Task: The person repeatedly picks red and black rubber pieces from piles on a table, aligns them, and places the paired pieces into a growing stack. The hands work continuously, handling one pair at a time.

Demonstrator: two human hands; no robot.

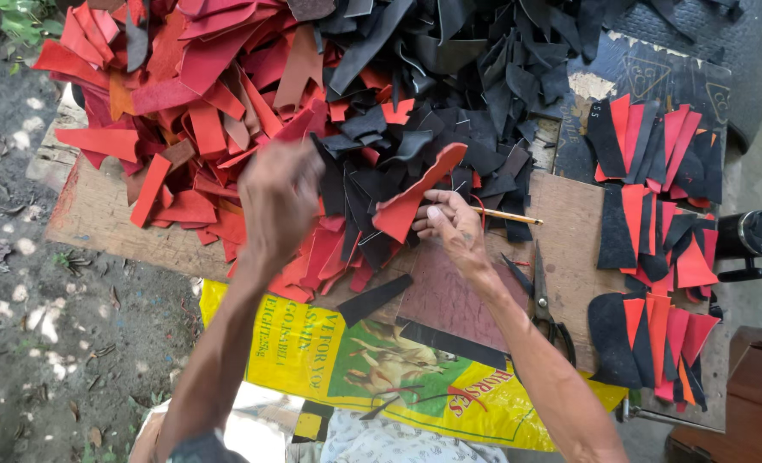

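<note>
My right hand (449,225) pinches a curved red leather piece (415,193) and also holds a pencil (508,215) that points right. My left hand (280,199) is blurred, back toward me, over the big heap of red and black leather scraps (252,103). I cannot tell whether its fingers hold a scrap. Both hands are above the wooden board (569,214), at the heap's front edge.
Scissors (545,313) lie right of my right forearm. Fanned stacks of cut red and black pieces (655,240) lie at the board's right. Near me lie a dark red sheet (449,300), black strips (376,298) and a yellow printed sack (355,360). A black round object (754,236) stands far right.
</note>
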